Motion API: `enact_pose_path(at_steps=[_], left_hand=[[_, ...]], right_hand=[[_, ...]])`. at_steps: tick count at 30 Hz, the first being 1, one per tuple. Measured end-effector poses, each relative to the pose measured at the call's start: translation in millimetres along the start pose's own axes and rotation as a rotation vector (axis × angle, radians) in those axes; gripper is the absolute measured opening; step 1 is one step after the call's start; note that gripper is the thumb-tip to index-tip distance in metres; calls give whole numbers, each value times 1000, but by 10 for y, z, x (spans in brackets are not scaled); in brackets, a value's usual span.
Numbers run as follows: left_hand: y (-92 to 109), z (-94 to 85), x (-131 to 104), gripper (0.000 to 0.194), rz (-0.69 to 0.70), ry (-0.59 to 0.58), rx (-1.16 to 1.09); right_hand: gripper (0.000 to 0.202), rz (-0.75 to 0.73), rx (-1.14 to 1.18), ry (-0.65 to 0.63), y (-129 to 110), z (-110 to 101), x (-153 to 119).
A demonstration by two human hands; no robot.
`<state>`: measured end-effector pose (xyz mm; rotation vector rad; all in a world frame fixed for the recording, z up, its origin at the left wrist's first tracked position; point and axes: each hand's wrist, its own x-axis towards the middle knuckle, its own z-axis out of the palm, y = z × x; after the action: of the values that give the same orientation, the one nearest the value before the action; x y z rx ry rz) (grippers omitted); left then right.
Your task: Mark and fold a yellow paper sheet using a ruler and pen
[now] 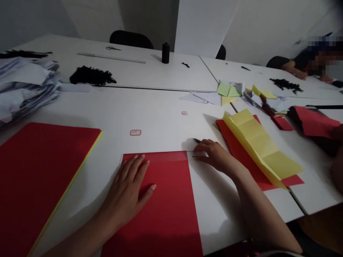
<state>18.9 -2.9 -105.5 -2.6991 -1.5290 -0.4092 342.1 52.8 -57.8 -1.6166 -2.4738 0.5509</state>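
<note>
A sheet of red paper (pixel 166 200) lies in front of me on the white table. Across its top edge runs a clear ruler (pixel 167 156). My left hand (pixel 131 182) rests flat on the paper's left side, fingers stretched out, with the fingertips on the ruler. At the ruler's right end, just off the paper, my right hand (pixel 210 151) is closed with its fingers curled. A dark pen (pixel 197 140) sticks out from its fingers; the rest of the pen is hidden. The thumb and fingertips are at the ruler's end.
A stack of red and yellow sheets (pixel 53 171) lies left. Right are folded yellow paper (pixel 257 135) on red sheets and paper scraps (pixel 230 89). Farther back are crumpled paper (pixel 26 85), black fuzzy bundles (pixel 91 75) and a black bottle (pixel 165 53). Another person's hand (pixel 296 72) shows far right.
</note>
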Motion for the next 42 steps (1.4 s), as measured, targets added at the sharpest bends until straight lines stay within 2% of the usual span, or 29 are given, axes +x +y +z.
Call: enact_pose_path(at_steps=[7,11,13,17,21,25,29,34,37,39,42], left_hand=[[-20,22,10,68,5,13,-26],[-36,39,19,68,12,22,-36],[-36,39,19,67,14,21,-31],[-8,7,12,65,10,8,-20],[33,-32,3,63,-6,-12,-5],[56,-45,-15,62,-29,-34,-33],[67,-65,-49,64,-43,-53,-81],[97,-104,-52,73,-38,-17,-127],[125,-188,5,67,-13,26,-181],[155,-312,0,61,1,96,-225],[274,-562,-242,54,19,195,-305]], right_hand=[[12,-20,-23,34,3,-46,7],[16,60,-83,257,93,-62,54],[18,120,-105,318,152,-32,81],[26,184,-126,260,239,85,128],[32,193,-127,351,285,176,150],[30,126,-168,441,335,231,155],[30,48,-248,401,367,276,170],[34,15,-299,381,359,328,180],[33,-22,-353,415,375,383,168],[34,-36,-389,429,405,422,156],[36,-57,-413,397,467,458,128]])
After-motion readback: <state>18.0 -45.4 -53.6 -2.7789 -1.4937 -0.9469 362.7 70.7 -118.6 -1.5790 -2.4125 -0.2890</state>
